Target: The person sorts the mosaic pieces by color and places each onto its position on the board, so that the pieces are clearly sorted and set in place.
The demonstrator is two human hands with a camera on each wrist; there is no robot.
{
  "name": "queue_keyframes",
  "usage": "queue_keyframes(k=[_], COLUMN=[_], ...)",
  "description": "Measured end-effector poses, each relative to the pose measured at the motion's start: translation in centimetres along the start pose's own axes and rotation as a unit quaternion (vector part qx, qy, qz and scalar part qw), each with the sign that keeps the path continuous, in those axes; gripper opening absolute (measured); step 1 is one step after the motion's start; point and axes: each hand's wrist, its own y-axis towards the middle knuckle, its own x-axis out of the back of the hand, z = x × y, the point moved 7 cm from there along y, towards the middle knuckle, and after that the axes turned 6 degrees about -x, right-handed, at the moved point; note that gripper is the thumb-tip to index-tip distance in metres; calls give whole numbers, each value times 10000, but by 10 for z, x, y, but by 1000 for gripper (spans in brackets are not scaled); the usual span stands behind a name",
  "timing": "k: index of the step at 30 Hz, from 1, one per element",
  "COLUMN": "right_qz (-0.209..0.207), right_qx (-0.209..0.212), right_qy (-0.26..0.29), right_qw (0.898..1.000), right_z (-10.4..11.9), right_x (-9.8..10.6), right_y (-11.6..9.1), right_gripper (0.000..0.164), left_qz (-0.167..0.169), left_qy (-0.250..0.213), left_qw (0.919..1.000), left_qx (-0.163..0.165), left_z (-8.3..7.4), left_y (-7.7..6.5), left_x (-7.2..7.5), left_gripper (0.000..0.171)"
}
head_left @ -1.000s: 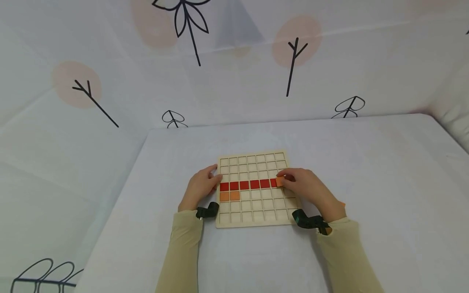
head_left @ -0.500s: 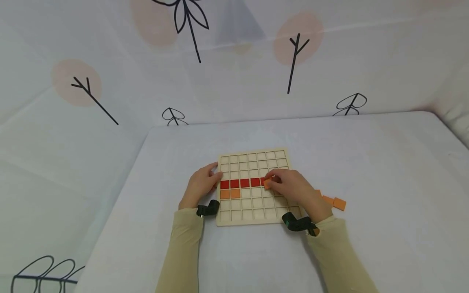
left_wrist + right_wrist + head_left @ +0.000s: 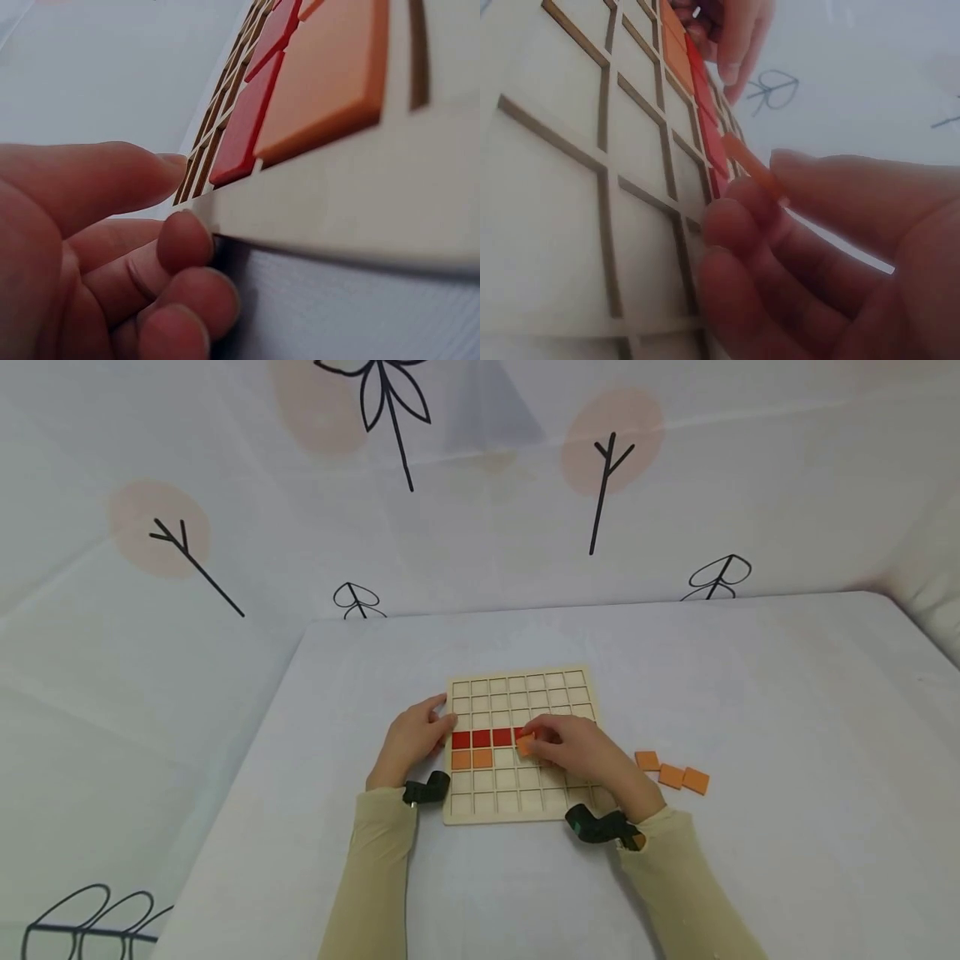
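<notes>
A wooden grid board (image 3: pixel 506 806) lies flat on the table. One of its rows holds red tiles (image 3: pixel 481 738), and the row nearer the person has two orange tiles (image 3: pixel 472 759) at its left end. At the board's left edge, my left hand (image 3: pixel 412 735) holds the rim, thumb on top and curled fingertips (image 3: pixel 196 292) against the side. My right hand (image 3: pixel 581 747) pinches an orange tile (image 3: pixel 754 169) between thumb and fingers. That tile is tilted above the board near the red row, and the hand hides the row's right part.
Several loose orange tiles (image 3: pixel 671 776) lie on the white tabletop (image 3: pixel 787 718) to the right of the board. A patterned cloth (image 3: pixel 480 552) rises behind the table. A black wrist camera (image 3: pixel 426 787) sits beside the board's left edge.
My right hand has moved left across the board with the pinched orange tile, uncovering the loose tiles at the right. My left hand has stayed at the board's edge.
</notes>
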Motion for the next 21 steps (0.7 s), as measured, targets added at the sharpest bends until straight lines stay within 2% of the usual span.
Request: queue_keyframes(k=[7, 14, 21], right_qz=[-4, 57, -45], right_qx=[-94, -66, -8], right_qy=[147, 82, 15], right_qw=[9998, 9999, 10000], right_z=[5, 9, 11], right_x=[-7, -23, -24], right_y=[1, 3, 2], right_gripper=[24, 24, 23], left_qz=[4, 52, -1], left_qy=[-5, -31, 36], left_qw=[10000, 10000, 10000], left_qx=[11, 54, -26], left_z=[-1, 0, -2], left_y=[0, -2, -2], left_x=[1, -1, 0], left_gripper=[53, 53, 53])
